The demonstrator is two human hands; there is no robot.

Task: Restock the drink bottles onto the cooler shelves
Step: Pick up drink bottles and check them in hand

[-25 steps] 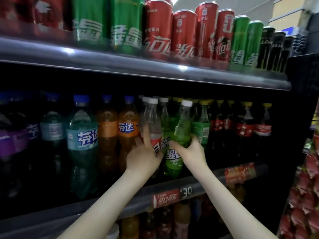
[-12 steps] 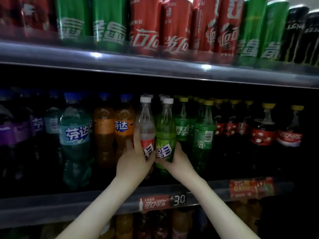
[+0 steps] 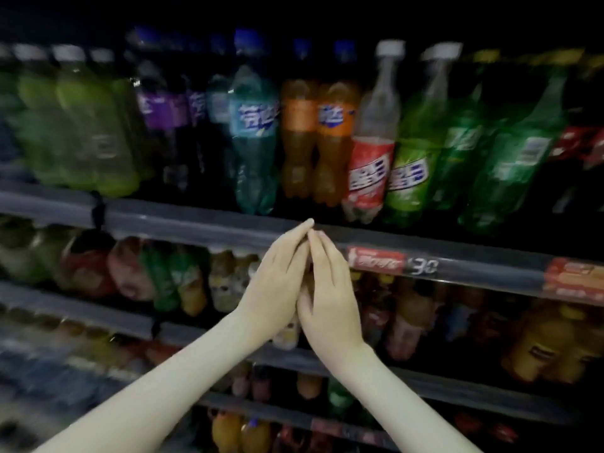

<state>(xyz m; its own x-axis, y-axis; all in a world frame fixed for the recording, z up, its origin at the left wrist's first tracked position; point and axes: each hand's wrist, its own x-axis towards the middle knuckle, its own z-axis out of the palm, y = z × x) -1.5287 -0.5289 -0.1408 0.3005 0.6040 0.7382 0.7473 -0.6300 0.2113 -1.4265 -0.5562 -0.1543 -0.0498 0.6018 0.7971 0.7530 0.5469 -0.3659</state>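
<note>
Now both hands, empty with fingers straight and pressed together below the shelf, likely need another bottle.

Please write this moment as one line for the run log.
left hand: empty | right hand: empty | hands: together, below shelf edge | red-label bottle, light green bottle: on shelf

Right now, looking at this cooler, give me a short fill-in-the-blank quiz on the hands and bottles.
1. Both hands, left and right, hold ____.
2. The clear bottle has a ____ label.
3. Just right of it stands a light ____ bottle.
4. The price tag reads ____.

Missing words: nothing; red; green; 30
</note>
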